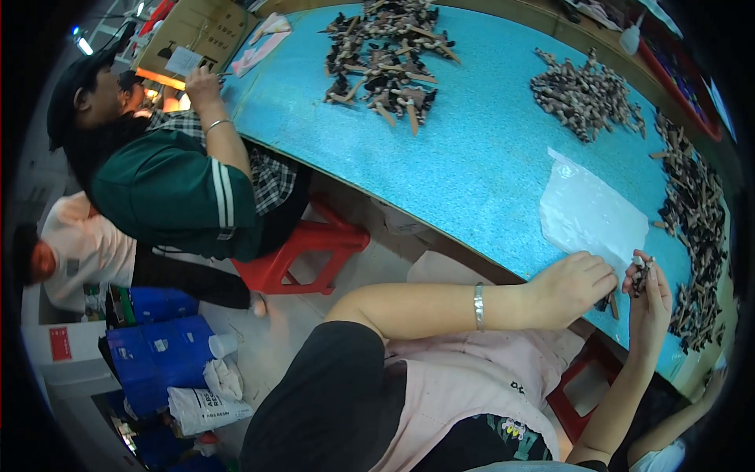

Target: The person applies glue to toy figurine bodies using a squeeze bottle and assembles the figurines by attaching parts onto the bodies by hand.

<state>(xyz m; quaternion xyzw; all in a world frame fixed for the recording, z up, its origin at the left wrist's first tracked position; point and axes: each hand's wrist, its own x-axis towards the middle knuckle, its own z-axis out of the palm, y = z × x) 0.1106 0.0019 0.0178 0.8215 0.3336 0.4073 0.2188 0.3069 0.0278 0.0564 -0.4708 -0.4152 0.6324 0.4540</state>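
Note:
My right hand (651,297) pinches a small figurine (642,277), mottled in dark brown and white, over the table's near edge. Close beside it on the left, my left hand (572,289) has its fingers curled in; whatever they may hold is hidden. Just below those fingers a dark piece with a tan stick (612,304) shows in part. Behind both hands lies a crumpled, translucent plastic sheet (591,211) on the blue table (464,149).
Small figures lie in a brown-and-white pile (586,93), a dark heap (696,236) along the right edge, and rows with tan sticks (385,63) at the far side. A co-worker (173,189) sits on a red stool (303,252) at left. Blue crates (161,350) stand on the floor.

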